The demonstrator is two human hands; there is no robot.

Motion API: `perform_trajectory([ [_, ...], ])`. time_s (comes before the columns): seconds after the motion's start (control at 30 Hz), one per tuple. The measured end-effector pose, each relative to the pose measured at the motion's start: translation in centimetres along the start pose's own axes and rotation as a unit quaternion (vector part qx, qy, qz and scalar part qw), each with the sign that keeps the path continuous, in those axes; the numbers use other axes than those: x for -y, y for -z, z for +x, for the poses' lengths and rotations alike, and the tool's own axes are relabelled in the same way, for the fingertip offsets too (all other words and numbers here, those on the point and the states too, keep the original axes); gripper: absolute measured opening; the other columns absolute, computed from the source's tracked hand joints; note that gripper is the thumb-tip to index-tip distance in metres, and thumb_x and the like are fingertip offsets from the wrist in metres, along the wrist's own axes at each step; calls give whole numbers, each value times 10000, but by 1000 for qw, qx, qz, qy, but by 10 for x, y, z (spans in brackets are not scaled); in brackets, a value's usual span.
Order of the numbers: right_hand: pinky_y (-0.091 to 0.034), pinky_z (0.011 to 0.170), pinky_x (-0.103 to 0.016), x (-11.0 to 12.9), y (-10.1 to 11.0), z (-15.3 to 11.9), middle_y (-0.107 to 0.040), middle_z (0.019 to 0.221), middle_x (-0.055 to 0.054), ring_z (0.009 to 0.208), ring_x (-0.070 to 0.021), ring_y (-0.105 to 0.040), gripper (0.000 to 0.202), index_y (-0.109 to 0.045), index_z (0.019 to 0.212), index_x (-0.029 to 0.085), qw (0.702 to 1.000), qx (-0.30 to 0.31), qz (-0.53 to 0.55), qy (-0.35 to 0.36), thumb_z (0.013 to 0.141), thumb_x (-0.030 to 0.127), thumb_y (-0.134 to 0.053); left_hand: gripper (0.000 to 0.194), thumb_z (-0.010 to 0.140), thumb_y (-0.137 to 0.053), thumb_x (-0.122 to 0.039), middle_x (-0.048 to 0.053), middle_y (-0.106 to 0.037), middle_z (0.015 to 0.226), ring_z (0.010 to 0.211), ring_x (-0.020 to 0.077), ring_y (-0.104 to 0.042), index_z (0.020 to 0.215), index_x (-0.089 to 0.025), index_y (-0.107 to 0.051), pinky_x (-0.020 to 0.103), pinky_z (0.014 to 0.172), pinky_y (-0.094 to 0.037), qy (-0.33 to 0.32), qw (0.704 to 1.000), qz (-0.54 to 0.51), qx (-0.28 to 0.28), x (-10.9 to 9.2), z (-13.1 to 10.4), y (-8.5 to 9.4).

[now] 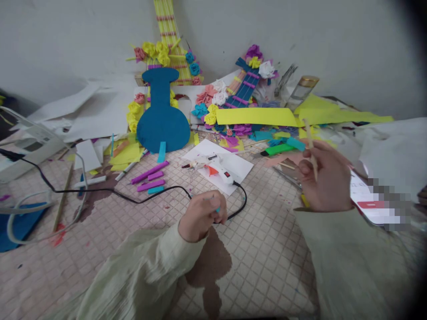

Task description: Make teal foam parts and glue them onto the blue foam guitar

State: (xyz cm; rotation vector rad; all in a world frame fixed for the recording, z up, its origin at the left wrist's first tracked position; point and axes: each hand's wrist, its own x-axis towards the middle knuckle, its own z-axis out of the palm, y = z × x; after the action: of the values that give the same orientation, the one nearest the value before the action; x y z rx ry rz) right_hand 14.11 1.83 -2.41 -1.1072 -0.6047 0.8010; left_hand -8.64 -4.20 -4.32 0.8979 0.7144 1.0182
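My left hand is closed above the middle of the table, with a small light-blue piece showing between thumb and fingers. My right hand pinches a thin wooden stick, which points up. Beside its fingertips is a light-blue strip; I cannot tell whether the hand touches it. A green cutter lies just left of that strip. Beyond my left hand, a white glue gun with an orange trigger rests on a white paper sheet.
A blue guitar-shaped cutout leans at the back among paper flowers. Purple rolled strips lie left of the glue gun. Its black cord crosses the table. A lit phone lies at right, a glass jar behind.
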Motion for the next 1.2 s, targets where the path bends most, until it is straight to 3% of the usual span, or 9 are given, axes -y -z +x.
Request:
perform_trajectory([
  [0.2, -263, 369, -233, -5, 2, -5, -514, 615, 15, 409, -49, -414, 58, -575, 760, 167, 987, 87, -135, 18, 711, 147, -554, 391, 622, -525, -544, -4, -368, 459, 432, 101, -332, 492, -175, -514, 281, 452, -303, -8, 997, -62, 40, 4, 0, 1],
  [0.37, -325, 393, -235, -16, 12, 0, -571, 634, -15, 450, -96, -462, 127, -621, 806, 174, 898, 169, -395, 92, 687, 201, -587, 449, 632, -489, -607, -9, -351, 512, 482, 108, -354, 547, -167, -523, 288, 511, -314, 35, 996, -72, 43, 0, -2, 2],
  [0.57, -387, 441, -256, -16, 12, -6, -593, 674, -12, 399, -96, -478, 224, -591, 940, 174, 844, 204, -479, 127, 757, 220, -470, 572, 643, -439, -683, -21, -337, 548, 502, 103, -378, 674, -136, -603, 267, 533, -320, 48, 994, -98, 29, -1, -1, 2],
  [0.7, -402, 460, -267, -21, 19, -8, -601, 638, -11, 413, -123, -506, 221, -575, 917, 171, 827, 199, -507, 142, 737, 215, -454, 638, 602, -450, -727, -24, -349, 554, 505, 108, -390, 702, -114, -598, 276, 535, -333, 56, 994, -88, 16, -2, 3, 6],
  [0.8, -433, 586, -326, -28, 26, -7, -623, 657, -48, 585, -192, -577, 130, -590, 781, 168, 814, 180, -518, 192, 684, 215, -516, 578, 563, -549, -669, -33, -361, 562, 488, 96, -397, 718, -113, -582, 273, 518, -344, 61, 994, -87, 10, -2, 6, 6],
  [0.9, -417, 724, -389, -30, 26, -10, -623, 760, -94, 776, -245, -563, 106, -569, 693, 167, 824, 157, -492, 234, 678, 272, -565, 476, 531, -657, -529, -44, -381, 586, 474, 76, -407, 760, -121, -572, 259, 491, -349, 55, 995, -84, 15, 0, 7, 4],
  [0.97, -424, 712, -376, -27, 21, -19, -606, 748, -84, 748, -223, -549, 168, -549, 672, 169, 838, 165, -459, 244, 720, 330, -553, 443, 514, -702, -445, -54, -390, 585, 462, 66, -408, 789, -129, -558, 249, 475, -347, 44, 997, -66, 14, 3, 7, 2],
  [1.1, -457, 563, -273, -21, 0, -53, -566, 584, -9, 570, -144, -543, 295, -548, 647, 178, 851, 292, -378, 217, 812, 410, -471, 514, 515, -743, -413, -71, -400, 577, 456, 58, -406, 891, -134, -530, 240, 468, -359, -7, 1000, -2, -4, 12, 10, 2],
  [1.2, -479, 602, -258, -16, -17, -77, -621, 726, -26, 656, -141, -580, 219, -606, 771, 176, 851, 379, -301, 204, 785, 387, -547, 560, 473, -762, -457, -78, -392, 591, 467, 53, -410, 870, -148, -515, 228, 460, -357, -41, 998, 36, -28, 17, 14, 5],
])
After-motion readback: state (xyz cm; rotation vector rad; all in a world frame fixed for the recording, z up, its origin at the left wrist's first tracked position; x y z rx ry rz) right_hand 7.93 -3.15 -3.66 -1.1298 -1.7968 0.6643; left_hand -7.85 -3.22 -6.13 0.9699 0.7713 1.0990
